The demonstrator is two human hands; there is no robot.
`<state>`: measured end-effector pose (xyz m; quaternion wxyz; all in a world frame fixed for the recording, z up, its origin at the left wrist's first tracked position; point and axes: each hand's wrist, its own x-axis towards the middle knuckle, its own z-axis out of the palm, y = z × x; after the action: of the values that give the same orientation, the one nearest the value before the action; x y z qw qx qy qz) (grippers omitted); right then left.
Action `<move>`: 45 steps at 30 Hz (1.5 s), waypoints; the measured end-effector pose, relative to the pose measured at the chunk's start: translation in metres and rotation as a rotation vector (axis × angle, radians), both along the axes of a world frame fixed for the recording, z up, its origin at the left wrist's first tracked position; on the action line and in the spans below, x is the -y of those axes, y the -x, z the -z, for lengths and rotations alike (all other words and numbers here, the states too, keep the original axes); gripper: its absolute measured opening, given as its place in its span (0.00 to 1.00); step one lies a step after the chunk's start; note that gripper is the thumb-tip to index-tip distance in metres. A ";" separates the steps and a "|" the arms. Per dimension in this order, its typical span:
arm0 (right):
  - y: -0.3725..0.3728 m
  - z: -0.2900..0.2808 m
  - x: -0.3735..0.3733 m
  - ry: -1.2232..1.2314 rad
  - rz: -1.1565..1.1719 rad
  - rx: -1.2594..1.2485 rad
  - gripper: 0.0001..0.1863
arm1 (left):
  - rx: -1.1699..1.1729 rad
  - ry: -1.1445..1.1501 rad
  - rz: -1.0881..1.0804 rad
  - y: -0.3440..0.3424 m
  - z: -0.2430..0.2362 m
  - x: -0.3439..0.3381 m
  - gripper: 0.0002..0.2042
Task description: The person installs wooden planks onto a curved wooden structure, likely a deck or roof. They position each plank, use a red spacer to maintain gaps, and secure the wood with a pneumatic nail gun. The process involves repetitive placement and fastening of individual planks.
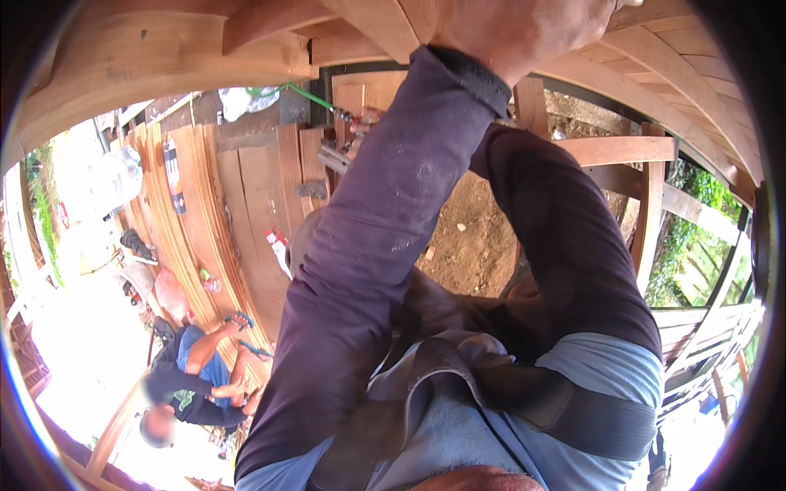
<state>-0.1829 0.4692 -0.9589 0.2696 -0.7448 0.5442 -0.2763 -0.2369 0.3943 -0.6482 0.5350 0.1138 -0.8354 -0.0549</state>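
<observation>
My left hand (536, 33) reaches up to the curved wooden boards (671, 90) overhead, against or very near them; its fingers are mostly cut off at the top edge. My right arm (557, 204), in a dark sleeve, rises behind the left one, and its hand is hidden behind my left forearm. A short curved wooden piece (622, 149) runs beside the right sleeve. Behind my left forearm, a green hose (286, 87) leads to a metal fitting or tool (344, 114), partly visible.
A co-worker (196, 368) sits at lower left beside long stacked planks (196, 196). Plastic bags (123, 176) and small items lie around them. Brown dirt (463, 237) shows beneath my arms. A wooden post (651, 221) and railing stand at right, with greenery beyond.
</observation>
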 end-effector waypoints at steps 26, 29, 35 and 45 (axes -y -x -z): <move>-0.024 -0.035 0.010 0.870 0.066 -0.480 0.53 | 0.225 0.119 -0.078 -0.009 -0.002 -0.020 0.65; -0.053 -0.029 -0.002 0.556 0.030 0.137 0.45 | 0.121 -0.042 0.297 -0.003 0.006 -0.007 0.64; -0.097 -0.071 -0.032 0.411 0.665 1.159 0.28 | 0.172 0.157 0.097 -0.006 0.004 -0.007 0.67; -0.034 -0.144 -0.132 0.267 1.589 1.539 0.15 | 0.108 -0.120 0.100 0.004 0.023 -0.004 0.62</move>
<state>-0.1486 0.6009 -0.8144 0.1992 0.1622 0.5201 -0.8146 -0.2404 0.3983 -0.6714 0.4779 0.1067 -0.8629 -0.1252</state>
